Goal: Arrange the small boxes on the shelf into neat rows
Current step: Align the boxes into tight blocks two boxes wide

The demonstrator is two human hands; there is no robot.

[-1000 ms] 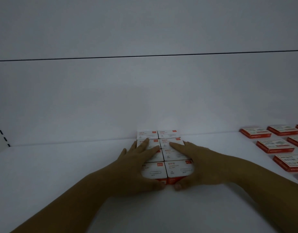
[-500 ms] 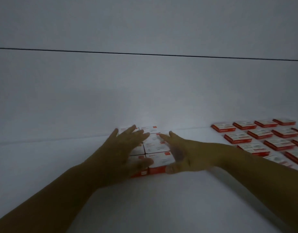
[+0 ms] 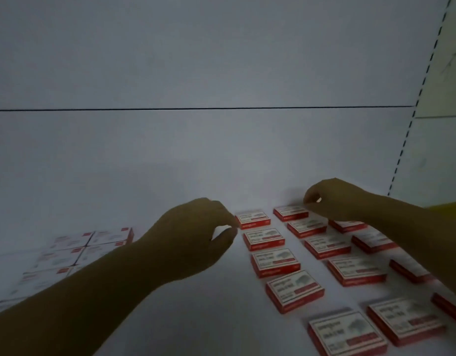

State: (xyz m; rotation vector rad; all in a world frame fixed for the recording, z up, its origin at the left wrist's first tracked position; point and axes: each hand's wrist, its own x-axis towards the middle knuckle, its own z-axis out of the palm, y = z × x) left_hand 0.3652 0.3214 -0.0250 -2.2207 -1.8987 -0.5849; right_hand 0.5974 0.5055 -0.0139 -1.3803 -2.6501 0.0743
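Shelf (image 3: 185, 330): plain white surface under both our hands, white back panel behind it with one thin dark seam running across, pretty dim lighting overall.

Spread-out red boxes (image 3: 355, 270): flat red-sided boxes with white printed tops, lying in loose columns with gaps between them. They fill the shelf between our two hands and run on toward us under our right forearm. Print is too blurry to read.

Packed white-topped boxes (image 3: 88, 246): a tight block of boxes touching edge to edge, off to the left of our left hand and partly hidden behind that forearm. Blurred, so we can't count them properly.

Left hand (image 3: 196, 232): hanging above the shelf with fingers curled down and thumb tip close to the fingertips, a loose pinch with a small gap. Nothing between them as far as we can see. The fingertips sit right at the left edge of the far-left red box (image 3: 252, 218), but we can't tell if they touch it.

Right hand (image 3: 329, 199): knuckles up, fingers bent down at the far end of the columns, fingertips right at the right end of the rearmost red box (image 3: 290, 212). Whether it's actually gripping that box, honestly can't tell.
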